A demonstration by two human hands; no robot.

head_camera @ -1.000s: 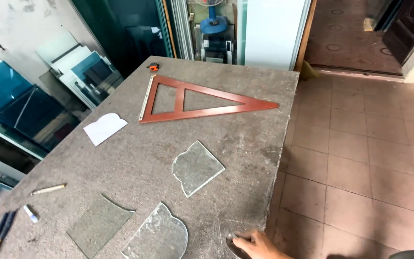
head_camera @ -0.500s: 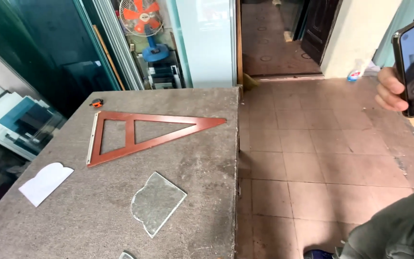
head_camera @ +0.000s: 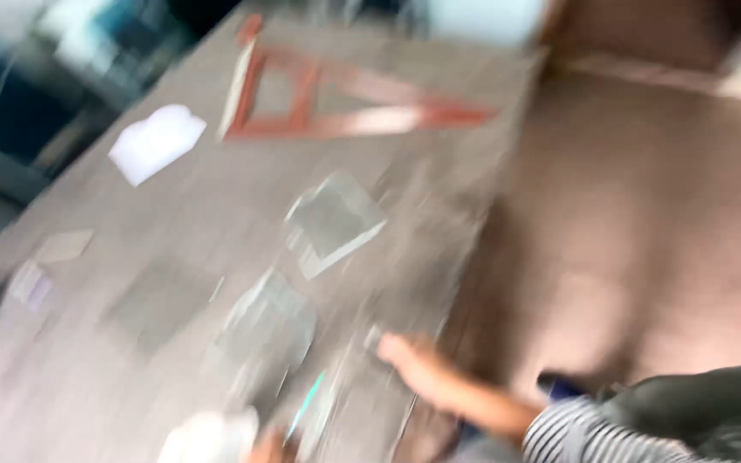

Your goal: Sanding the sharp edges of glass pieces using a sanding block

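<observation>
- plainly, the whole view was smeared by motion, so fine detail could not be read.
- the right hand (head_camera: 405, 353) lay at the near edge of the grey tabletop (head_camera: 130, 360), forearm stretching back to a striped sleeve (head_camera: 572, 437); whether its fingers were curled, flat or gripping something, i could not tell.
- the left hand (head_camera: 269, 446) showed only as a sliver at the bottom edge, beside a thin greenish strip (head_camera: 309, 403) that looked like the edge of a glass sheet; i could not tell if it was held.
- a clear glass piece (head_camera: 269, 330) lay flat just to the left of the right hand, and another glass piece (head_camera: 336, 221) lay further up the tabletop.
- a white cut-out shape (head_camera: 158, 141) and a red triangular frame (head_camera: 336, 94) sat well apart at the far end.
- risk, as i judged it: the glass lay close to the tabletop edge, so a quick sweep of the right hand could have pushed a piece off onto the tiled floor (head_camera: 645, 223).
- bare fingers near raw glass edges could also have been cut.
</observation>
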